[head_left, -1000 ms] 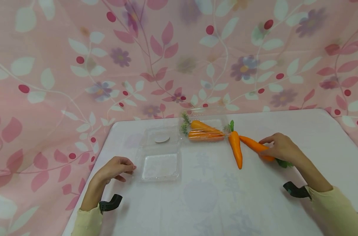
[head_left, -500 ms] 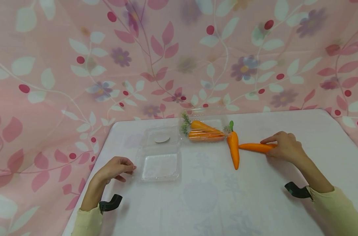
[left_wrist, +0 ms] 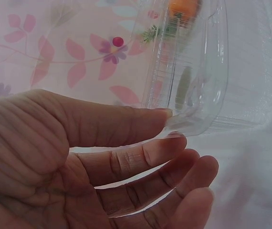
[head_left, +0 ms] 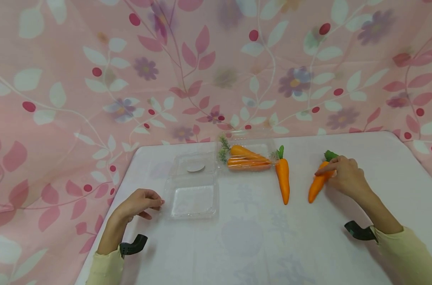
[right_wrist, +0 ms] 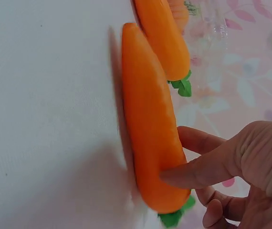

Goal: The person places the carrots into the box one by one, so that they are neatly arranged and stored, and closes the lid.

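In the head view my right hand [head_left: 345, 176] pinches an orange carrot [head_left: 314, 188] near its green top. The right wrist view shows the thumb on this carrot [right_wrist: 148, 119], which slants over the white table. Left of it lies a second loose carrot [head_left: 282, 180], leaves pointing to the back. My left hand [head_left: 139, 204] is at the near left side of an opened clear plastic box [head_left: 192, 200]. Up close, thumb and index finger of the left hand [left_wrist: 126, 157] pinch a corner of the clear plastic [left_wrist: 198, 121].
Behind, a clear plastic box [head_left: 246, 136] contains several carrots [head_left: 249, 162]. A small whitish oval [head_left: 196, 168] shows at the opened box's lid. A pink floral cloth [head_left: 216, 79] hangs beyond the back edge of the white table [head_left: 251, 245].
The right hand has turned its carrot: first its leaves faced the near right, now they face the back and its tip faces forward. The other loose carrot shifted slightly. The left hand stayed still.
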Demonstrator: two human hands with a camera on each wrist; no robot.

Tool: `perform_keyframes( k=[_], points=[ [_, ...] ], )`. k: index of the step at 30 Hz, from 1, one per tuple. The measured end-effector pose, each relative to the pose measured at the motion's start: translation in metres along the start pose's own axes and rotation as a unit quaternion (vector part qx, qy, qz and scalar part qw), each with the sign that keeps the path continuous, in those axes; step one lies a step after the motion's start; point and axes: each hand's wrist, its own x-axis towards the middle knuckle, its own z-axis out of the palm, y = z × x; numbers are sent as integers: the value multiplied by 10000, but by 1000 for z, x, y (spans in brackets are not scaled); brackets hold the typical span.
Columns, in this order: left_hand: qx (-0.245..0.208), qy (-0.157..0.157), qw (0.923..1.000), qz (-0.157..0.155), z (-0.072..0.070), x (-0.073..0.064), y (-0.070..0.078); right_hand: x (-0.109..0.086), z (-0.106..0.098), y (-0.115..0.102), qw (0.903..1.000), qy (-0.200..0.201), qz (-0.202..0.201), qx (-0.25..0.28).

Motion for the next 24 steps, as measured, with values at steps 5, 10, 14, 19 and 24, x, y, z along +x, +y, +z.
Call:
perform_keyframes(
  k=[5, 10, 14, 19, 24],
  points=[
    [18, -18, 10000, 6, 0, -1, 1, 0, 0, 3, 9998, 44, -50, 162],
    [21, -24, 10000, 10, 0, -1, 1, -2, -1, 4, 9988, 64, -245, 413],
    [20, -14, 10000, 9, -1, 0, 1, -5, -2, 4, 9988, 302, -224, 320],
    [-4, -32, 10000, 12, 0, -1, 1, -10, 0, -1, 9981, 532, 306, 101],
    [-20, -26, 10000, 1, 0, 0, 1, -10, 6, -3, 9974, 319, 645, -101]
  ],
)
